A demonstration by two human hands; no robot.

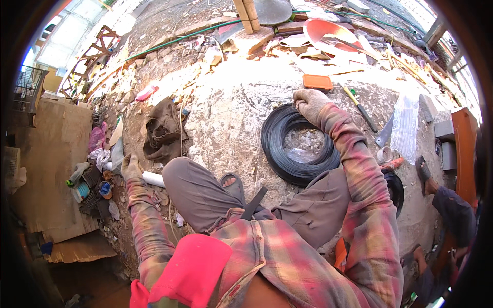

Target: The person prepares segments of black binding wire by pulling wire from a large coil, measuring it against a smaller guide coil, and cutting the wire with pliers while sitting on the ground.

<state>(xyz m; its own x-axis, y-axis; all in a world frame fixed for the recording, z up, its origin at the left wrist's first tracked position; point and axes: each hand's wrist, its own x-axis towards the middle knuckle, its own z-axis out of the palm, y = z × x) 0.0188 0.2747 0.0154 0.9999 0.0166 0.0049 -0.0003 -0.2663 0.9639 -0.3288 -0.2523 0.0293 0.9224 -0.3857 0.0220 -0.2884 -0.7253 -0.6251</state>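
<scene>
A thick coil of dark wire (275, 149) lies on the ground in front of my right knee. My gloved right hand (310, 105) is closed at the coil's far edge; its curled fingers hide whatever they hold. Out to the left, my left hand (132, 167) hangs low with its fingers somewhat apart and nothing visible in them. Beside it a white pipe (153, 178) runs toward my left knee. Just beyond the right hand sits an orange rectangular box (317, 82). To its right lies a hammer-like tool with a dark and yellow handle (361, 109).
A brown cloth bag (163, 131) rests left of centre. Clutter with a small cup (105, 190) lies beside a plywood sheet (54, 164). Grey blocks (448, 146) and another person's sandalled foot (424, 172) are at right. An orange-red basin (331, 33) stands among rubble at the back.
</scene>
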